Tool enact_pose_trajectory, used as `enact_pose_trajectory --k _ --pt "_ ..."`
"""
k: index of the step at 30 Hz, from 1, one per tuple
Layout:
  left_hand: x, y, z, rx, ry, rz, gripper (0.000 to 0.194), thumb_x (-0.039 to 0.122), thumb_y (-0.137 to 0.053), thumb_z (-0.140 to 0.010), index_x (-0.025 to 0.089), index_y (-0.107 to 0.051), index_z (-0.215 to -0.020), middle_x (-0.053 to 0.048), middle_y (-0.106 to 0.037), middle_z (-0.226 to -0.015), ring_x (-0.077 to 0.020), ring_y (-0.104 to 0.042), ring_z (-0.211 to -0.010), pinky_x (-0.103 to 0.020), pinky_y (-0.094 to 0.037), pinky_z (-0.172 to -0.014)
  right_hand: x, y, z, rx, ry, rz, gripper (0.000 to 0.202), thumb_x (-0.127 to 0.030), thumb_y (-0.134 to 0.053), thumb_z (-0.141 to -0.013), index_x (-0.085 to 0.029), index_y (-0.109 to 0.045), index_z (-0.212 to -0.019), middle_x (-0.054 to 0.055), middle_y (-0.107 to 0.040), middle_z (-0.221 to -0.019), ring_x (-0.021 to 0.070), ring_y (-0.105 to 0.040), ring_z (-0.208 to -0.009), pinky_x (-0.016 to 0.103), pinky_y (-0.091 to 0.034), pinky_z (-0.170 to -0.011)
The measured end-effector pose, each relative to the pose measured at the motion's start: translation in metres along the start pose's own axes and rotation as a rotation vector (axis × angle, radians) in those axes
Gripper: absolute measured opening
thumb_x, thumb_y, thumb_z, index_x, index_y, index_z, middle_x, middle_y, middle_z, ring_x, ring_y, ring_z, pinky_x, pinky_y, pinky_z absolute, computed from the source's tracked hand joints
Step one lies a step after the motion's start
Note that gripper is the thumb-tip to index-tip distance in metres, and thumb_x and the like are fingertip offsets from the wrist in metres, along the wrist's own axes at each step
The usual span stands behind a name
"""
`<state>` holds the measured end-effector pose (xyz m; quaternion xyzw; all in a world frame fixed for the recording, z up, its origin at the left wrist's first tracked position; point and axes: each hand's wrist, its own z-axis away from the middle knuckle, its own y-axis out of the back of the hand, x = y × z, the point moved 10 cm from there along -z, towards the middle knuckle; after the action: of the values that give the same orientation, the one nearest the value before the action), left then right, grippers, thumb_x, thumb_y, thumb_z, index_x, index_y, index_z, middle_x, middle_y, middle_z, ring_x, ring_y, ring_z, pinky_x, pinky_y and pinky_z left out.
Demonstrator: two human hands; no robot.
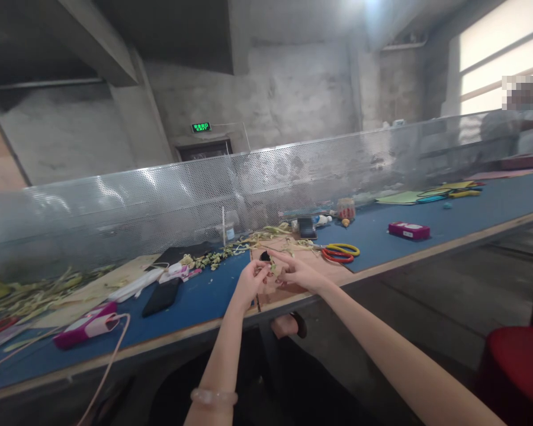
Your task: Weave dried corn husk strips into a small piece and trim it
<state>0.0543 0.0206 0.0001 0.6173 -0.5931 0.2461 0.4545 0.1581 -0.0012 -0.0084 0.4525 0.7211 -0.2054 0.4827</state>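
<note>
My left hand (251, 283) and my right hand (302, 274) meet over a brown board (322, 275) at the table's front edge. Between their fingertips is a small pale-green piece (273, 268), perhaps a leaf or petal; it is too small to tell. The left fingers are pinched on it, and the right thumb and fingers are closed at its other side, with the index finger stretched toward the left hand. A small black thing (265, 256) shows just above the left fingertips. Scissors with red and yellow handles (340, 253) lie right of my right hand.
On the blue tabletop (213, 296) a black phone (162, 297) and a purple box with a cable (86, 325) lie to the left. Pale-green scraps (213, 257) run along the back by a perforated metal screen (195, 189). Another purple box (408, 231) lies right; a red stool (517, 361) stands below.
</note>
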Motion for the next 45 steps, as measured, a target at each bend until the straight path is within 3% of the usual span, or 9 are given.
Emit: enact_pose_trajectory --k 8,13,17,19,22,25,31,38,45 --pt "-0.006 -0.003 -0.001 -0.024 0.026 0.124 0.027 0.036 -0.063 -0.071 0.014 -0.061 -0.086 -0.003 -0.064 -0.075 -0.0159 -0.059 -0.068 -0.027 -0.047 -0.064 0.007 -0.004 -0.003 -0.061 0.012 -0.034 0.078 -0.002 -0.048 -0.066 -0.026 -0.030 -0.137 -0.008 -0.047 -0.062 0.0077 -0.046 -0.059 0.030 -0.045 -0.071" --pt "-0.017 -0.003 -0.004 -0.049 0.058 0.067 0.034 0.039 -0.065 -0.069 0.013 -0.067 -0.090 -0.005 -0.066 -0.078 -0.0130 -0.056 -0.061 -0.025 -0.043 -0.062 0.006 -0.007 -0.004 -0.058 0.016 0.040 0.076 -0.002 -0.049 -0.065 -0.026 -0.034 -0.136 -0.007 -0.046 -0.064 0.0075 -0.041 -0.057 0.029 -0.047 -0.069" --pt "-0.023 -0.003 -0.005 -0.058 0.100 0.093 0.033 0.037 -0.068 -0.065 0.011 -0.068 -0.086 -0.005 -0.065 -0.074 -0.0114 -0.052 -0.057 -0.023 -0.041 -0.058 -0.004 -0.008 -0.002 -0.046 0.053 0.105 0.070 -0.009 -0.054 -0.068 -0.026 -0.038 -0.133 -0.001 -0.057 -0.085 0.0078 -0.044 -0.061 0.028 -0.047 -0.069" --pt "-0.021 -0.002 -0.005 -0.041 0.086 0.144 0.031 0.037 -0.069 -0.064 0.012 -0.069 -0.083 -0.005 -0.065 -0.074 -0.0117 -0.051 -0.059 -0.023 -0.040 -0.058 -0.008 -0.005 0.000 -0.004 0.052 0.091 0.064 -0.018 -0.057 -0.072 -0.027 -0.038 -0.133 0.002 -0.058 -0.102 0.0091 -0.050 -0.067 0.029 -0.047 -0.072" --pt "-0.019 0.002 -0.005 -0.003 0.070 0.221 0.028 0.036 -0.071 -0.062 0.012 -0.069 -0.077 -0.005 -0.063 -0.072 -0.0124 -0.052 -0.062 -0.023 -0.041 -0.060 -0.008 0.017 0.004 0.220 0.035 0.107 0.047 -0.035 -0.053 -0.079 -0.025 -0.048 -0.125 0.005 -0.056 -0.113 0.0127 -0.054 -0.078 0.030 -0.047 -0.074" --pt "-0.019 0.003 -0.005 0.012 0.065 0.245 0.026 0.034 -0.071 -0.063 0.012 -0.068 -0.075 -0.003 -0.061 -0.068 -0.0119 -0.052 -0.061 -0.023 -0.041 -0.061 -0.007 0.035 0.006 0.408 0.030 0.250 0.037 -0.044 -0.054 -0.078 -0.019 -0.061 -0.105 0.006 -0.060 -0.104 0.0154 -0.055 -0.080 0.031 -0.045 -0.074" --pt "-0.013 -0.005 -0.002 -0.061 0.067 0.201 0.026 0.036 -0.069 -0.065 0.013 -0.068 -0.078 -0.004 -0.061 -0.071 -0.0114 -0.051 -0.060 -0.023 -0.040 -0.060 -0.008 0.029 -0.002 0.334 0.129 0.340 0.025 -0.040 -0.058 -0.075 -0.016 -0.063 -0.073 0.005 -0.060 -0.091 0.0157 -0.056 -0.079 0.030 -0.044 -0.074" --pt "-0.007 -0.005 0.001 -0.062 0.081 0.116 0.030 0.039 -0.070 -0.063 0.013 -0.069 -0.078 -0.004 -0.062 -0.069 -0.0116 -0.049 -0.059 -0.023 -0.036 -0.055 -0.016 0.037 0.004 0.403 0.208 0.364 0.020 -0.036 -0.056 -0.077 -0.018 -0.061 -0.072 0.002 -0.059 -0.080 0.0154 -0.054 -0.078 0.028 -0.042 -0.071" --pt "-0.011 -0.009 0.000 -0.112 0.080 0.107 0.031 0.038 -0.071 -0.063 0.013 -0.069 -0.081 -0.007 -0.066 -0.081 -0.0141 -0.054 -0.066 -0.024 -0.039 -0.060 -0.025 0.042 0.011 0.509 0.209 0.417 0.020 -0.035 -0.055 -0.076 -0.018 -0.062 -0.071 0.002 -0.058 -0.078 0.0154 -0.054 -0.076 0.028 -0.041 -0.070"
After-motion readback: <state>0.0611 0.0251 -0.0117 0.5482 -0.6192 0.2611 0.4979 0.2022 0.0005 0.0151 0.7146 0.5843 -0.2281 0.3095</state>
